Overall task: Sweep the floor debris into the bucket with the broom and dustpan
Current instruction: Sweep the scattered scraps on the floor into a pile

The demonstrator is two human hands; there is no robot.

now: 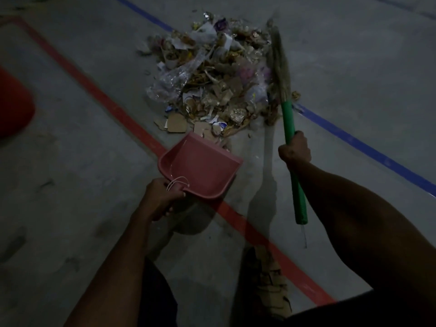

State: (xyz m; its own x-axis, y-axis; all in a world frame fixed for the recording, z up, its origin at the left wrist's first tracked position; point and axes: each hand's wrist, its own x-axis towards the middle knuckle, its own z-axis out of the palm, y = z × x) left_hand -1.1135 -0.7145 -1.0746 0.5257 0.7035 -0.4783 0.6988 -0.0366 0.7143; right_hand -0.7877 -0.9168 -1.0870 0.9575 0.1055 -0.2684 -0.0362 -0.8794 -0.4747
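A heap of debris (pixel 212 76), made of paper, cardboard scraps and clear plastic, lies on the grey floor ahead of me. My left hand (pixel 160 199) grips the handle of a pink dustpan (pixel 200 166), whose empty scoop points at the near edge of the heap. My right hand (pixel 295 149) is closed around the green handle of a broom (pixel 289 128). Its straw bristles (pixel 278 60) rest against the right side of the heap. A red bucket (pixel 14 102) shows partly at the left edge.
A red line (pixel 113 107) runs diagonally across the floor under the dustpan. A blue line (pixel 368 149) crosses at the right, behind the heap. My foot in a light shoe (pixel 271 279) stands near the bottom centre. The lighting is dim.
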